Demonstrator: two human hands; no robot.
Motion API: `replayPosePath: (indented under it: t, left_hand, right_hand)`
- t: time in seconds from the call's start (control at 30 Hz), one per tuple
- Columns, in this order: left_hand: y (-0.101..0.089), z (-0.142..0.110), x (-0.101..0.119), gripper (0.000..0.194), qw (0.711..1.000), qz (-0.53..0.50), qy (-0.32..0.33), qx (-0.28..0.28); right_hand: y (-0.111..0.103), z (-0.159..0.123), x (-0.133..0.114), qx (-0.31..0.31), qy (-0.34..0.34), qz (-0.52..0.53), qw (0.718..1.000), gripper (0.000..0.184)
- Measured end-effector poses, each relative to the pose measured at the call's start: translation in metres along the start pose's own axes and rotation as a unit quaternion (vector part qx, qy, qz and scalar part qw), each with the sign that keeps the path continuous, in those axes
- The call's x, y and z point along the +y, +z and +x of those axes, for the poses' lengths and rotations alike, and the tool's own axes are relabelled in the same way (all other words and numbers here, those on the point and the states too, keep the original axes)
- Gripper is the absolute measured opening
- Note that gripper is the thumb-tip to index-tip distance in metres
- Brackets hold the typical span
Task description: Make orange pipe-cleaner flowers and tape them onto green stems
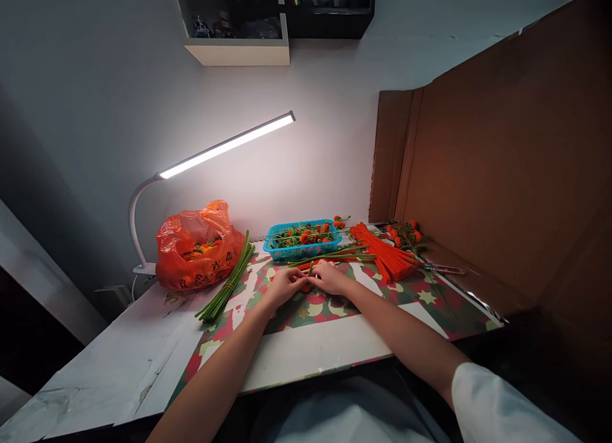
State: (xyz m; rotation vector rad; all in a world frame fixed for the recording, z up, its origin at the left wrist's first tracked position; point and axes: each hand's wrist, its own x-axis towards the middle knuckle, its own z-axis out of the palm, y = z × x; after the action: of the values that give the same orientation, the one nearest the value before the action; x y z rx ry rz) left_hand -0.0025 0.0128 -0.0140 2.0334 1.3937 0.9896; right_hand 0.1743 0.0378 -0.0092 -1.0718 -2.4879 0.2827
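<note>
My left hand [285,286] and my right hand [329,278] meet fingertip to fingertip low over the table. Both are closed in a pinch. A short green stem [310,268] pokes up between them, beside my right fingers. Under the fingertips a bit of orange material [305,288] shows; which hand grips it is hidden. Just beyond the hands lie several long green stems [354,257]. To the right is a fanned bundle of thin orange strips [387,255]. Behind stands a blue basket [282,254] with small orange flower heads on green stems.
An orange plastic bag [201,264] with orange flowers stands left, beside a tied bundle of green stems [227,289]. A lamp [229,145] reaches over the table. Scissors [444,269] and loose orange flowers [404,234] lie right, near a tall cardboard wall [478,162].
</note>
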Motion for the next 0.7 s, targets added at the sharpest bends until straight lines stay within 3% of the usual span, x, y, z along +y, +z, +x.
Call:
replayPosePath:
  t: [0.27, 0.7]
  left_hand:
    - [0.002, 0.003, -0.009, 0.027, 0.999, -0.029, -0.045, -0.002]
    - [-0.002, 0.007, -0.014, 0.036, 0.996, -0.069, -0.045, -0.046]
  right_hand:
    - [-0.002, 0.000, -0.001, -0.005, -0.012, -0.007, 1.000, 0.015]
    - [-0.001, -0.001, -0.001, 0.015, 0.001, 0.040, 0.999, 0.008]
